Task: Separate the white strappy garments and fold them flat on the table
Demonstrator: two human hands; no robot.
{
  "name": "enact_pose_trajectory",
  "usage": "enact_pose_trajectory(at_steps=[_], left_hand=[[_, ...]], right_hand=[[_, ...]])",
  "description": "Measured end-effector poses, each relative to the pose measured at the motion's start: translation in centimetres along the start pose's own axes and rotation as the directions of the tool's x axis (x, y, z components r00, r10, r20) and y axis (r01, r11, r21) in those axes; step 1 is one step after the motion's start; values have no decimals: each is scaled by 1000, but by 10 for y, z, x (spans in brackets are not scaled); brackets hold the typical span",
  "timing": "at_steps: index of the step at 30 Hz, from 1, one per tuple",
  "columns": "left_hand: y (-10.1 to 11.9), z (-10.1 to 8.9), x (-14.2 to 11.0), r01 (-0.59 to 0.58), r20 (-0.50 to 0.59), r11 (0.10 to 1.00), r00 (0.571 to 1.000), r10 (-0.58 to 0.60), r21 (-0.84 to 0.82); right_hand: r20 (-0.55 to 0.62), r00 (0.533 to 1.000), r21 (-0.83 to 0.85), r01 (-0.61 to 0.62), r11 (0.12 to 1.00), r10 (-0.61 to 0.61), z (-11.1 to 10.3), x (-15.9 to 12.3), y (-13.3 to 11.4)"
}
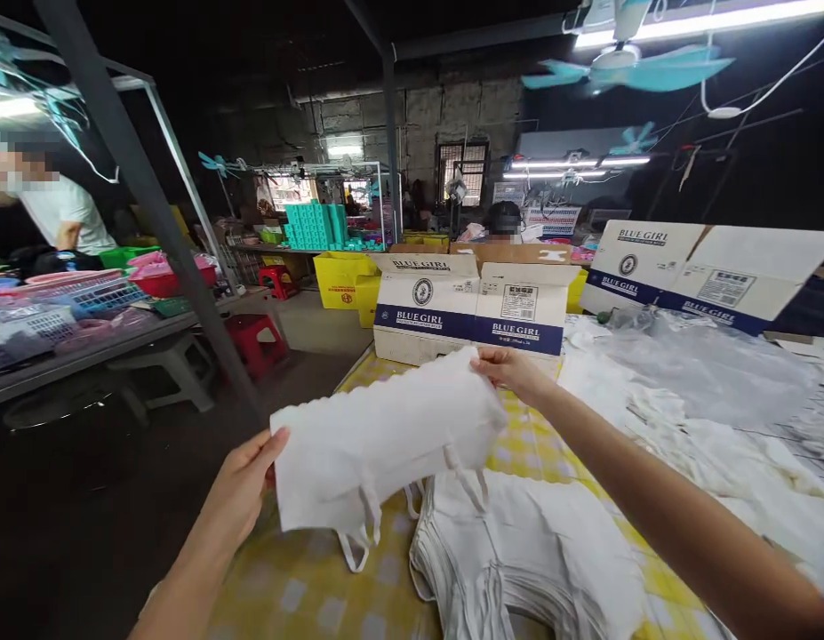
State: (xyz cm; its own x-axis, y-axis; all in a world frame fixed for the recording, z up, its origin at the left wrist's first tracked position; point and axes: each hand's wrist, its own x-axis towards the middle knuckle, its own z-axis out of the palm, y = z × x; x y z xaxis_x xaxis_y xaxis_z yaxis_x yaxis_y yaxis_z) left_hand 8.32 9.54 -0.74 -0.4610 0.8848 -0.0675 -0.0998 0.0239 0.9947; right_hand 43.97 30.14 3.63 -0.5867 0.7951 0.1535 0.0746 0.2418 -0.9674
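Note:
Stretched between my two hands is a white bandeau-style top with a scalloped upper edge and thin straps dangling below. My left hand pinches its left end, thumb in front and fingers behind. Its upper right corner is gripped by my right hand. Below and to the right, a thick stack of similar white garments lies curved on a yellow checked tablecloth. The held top hangs just above the stack, and its loose straps partly overlap the stack's near-left side in view.
Printed cartons stand at the table's far edge, with another open carton at right. Clear plastic and loose white cloth cover the right side. A dark post rises at left; a person stands beyond it.

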Motion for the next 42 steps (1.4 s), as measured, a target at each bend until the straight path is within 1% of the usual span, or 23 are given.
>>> enact_pose_trajectory(at_steps=[2,3,5,7,9,10,12,14,16,18,20,21,23,25,27,28,29,31,33,35,36,38,42], left_hand=[[-32,-25,15,77,-27,996,997,-76,45],[-50,-36,26,104,-44,989,994,-100,105],[-85,-51,52,99,-127,939,990,-60,330],[-113,-61,77,114,-204,719,978,39,686],[-131,-66,96,144,-234,573,968,86,807],[-136,-67,102,157,-245,534,965,96,831],[-140,-68,109,185,-265,477,958,107,859],[-142,-66,107,218,-284,419,954,101,882],[-143,-62,101,257,-303,356,950,78,898],[-142,-55,93,276,-314,247,941,130,929],[-141,-42,87,251,-272,106,912,306,962],[-139,-33,85,217,-219,51,891,398,975],[-136,-7,82,94,-99,34,867,488,995],[-134,30,77,-66,-1,143,906,424,988],[-134,76,67,-193,108,288,952,286,938],[-135,100,61,-242,183,323,962,204,915],[-137,123,54,-280,241,335,958,153,900],[-141,163,41,-378,361,312,926,114,872],[-147,191,32,-431,427,256,901,72,865],[-152,206,28,-436,439,190,898,29,880],[-154,209,27,-436,437,155,899,30,886],[-157,212,25,-442,436,91,896,81,892],[-160,212,17,-475,465,-6,860,208,880]], right_hand=[[60,992,-73,-108,991,112,27,31,27],[55,982,-134,-175,975,183,42,47,42],[-3,953,-259,-292,920,302,74,77,72],[-25,938,-324,-336,884,347,106,100,99],[-53,927,-390,-362,847,371,131,114,122],[-71,925,-421,-367,829,373,140,118,131],[-109,928,-475,-364,801,356,150,124,147],[-150,933,-515,-355,780,326,151,128,157],[-190,936,-544,-352,762,296,147,129,164],[-221,936,-565,-351,747,273,137,127,168],[-243,936,-586,-351,730,255,118,117,169],[-253,935,-599,-353,719,248,105,109,169],[-278,929,-631,-370,682,246,71,83,167],[-313,912,-665,-409,624,265,30,45,162],[-368,879,-693,-477,541,305,-11,-2,157],[-396,858,-702,-513,494,328,-29,-27,155],[-424,833,-706,-549,446,354,-45,-52,153],[-488,773,-698,-625,350,407,-66,-99,151],[-542,710,-674,-687,273,449,-73,-139,153],[-580,663,-648,-728,225,473,-69,-167,156],[-596,654,-639,-738,218,467,-64,-177,159],[-628,666,-625,-740,248,403,-54,-190,163],[-688,699,-612,-702,365,193,-36,-199,168]])
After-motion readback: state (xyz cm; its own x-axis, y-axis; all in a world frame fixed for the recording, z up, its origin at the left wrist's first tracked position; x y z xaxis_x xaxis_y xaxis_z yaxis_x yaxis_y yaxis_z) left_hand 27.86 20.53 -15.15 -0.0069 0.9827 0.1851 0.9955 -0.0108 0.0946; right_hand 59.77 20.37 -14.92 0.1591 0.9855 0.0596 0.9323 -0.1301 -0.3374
